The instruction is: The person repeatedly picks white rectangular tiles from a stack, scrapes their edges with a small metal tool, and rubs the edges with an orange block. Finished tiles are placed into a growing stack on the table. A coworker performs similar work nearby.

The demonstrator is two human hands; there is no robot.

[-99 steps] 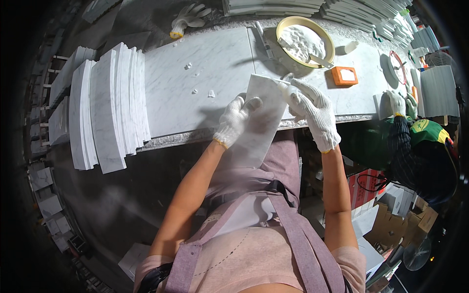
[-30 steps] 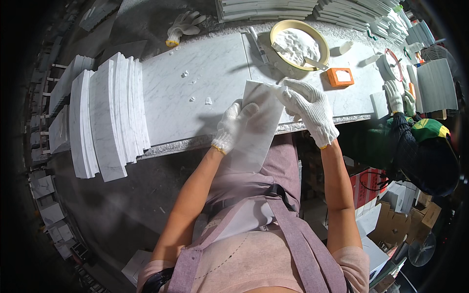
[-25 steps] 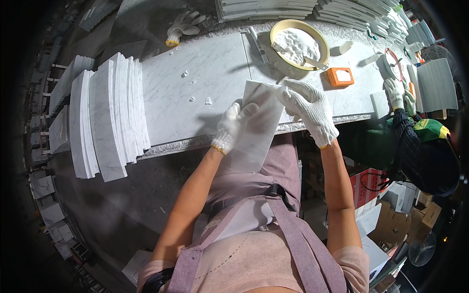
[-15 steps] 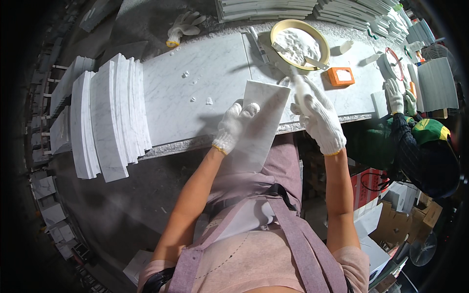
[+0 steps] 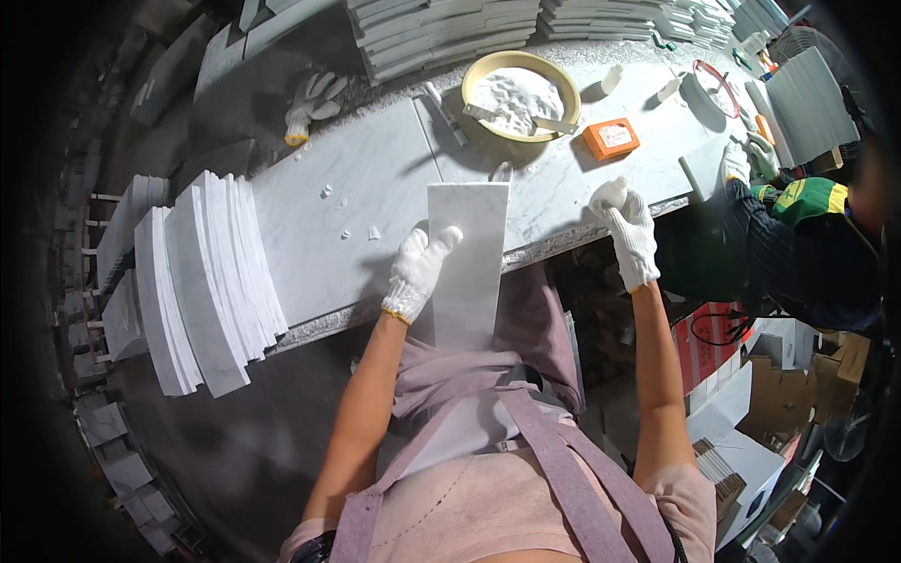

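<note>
My left hand (image 5: 419, 272), in a white knit glove, grips the left edge of a pale grey-veined stone slab (image 5: 471, 253). Its thumb lies on the slab's face. The slab is held tilted at the table's front edge, its lower end over my lap. To the right, my gloved right hand (image 5: 627, 225) is closed around what looks like a small whitish bottle (image 5: 613, 192), mostly hidden by the fingers. That hand is apart from the slab, near the table's front edge. A small rounded thing (image 5: 503, 172) shows just beyond the slab's top.
A yellow bowl (image 5: 570, 120) of white paste holds scrapers. An orange box (image 5: 610, 138) and small bottles (image 5: 612, 79) stand nearby. Slabs (image 5: 211, 281) stand stacked left; more (image 5: 441, 38) lie behind. A spare glove (image 5: 310, 108) lies at the back. A co-worker (image 5: 779, 244) works at right.
My right hand has drawn back from beside the slab, rightward and toward the table's front edge. The slab stands straighter in my left hand. The whole view has shifted a little.
</note>
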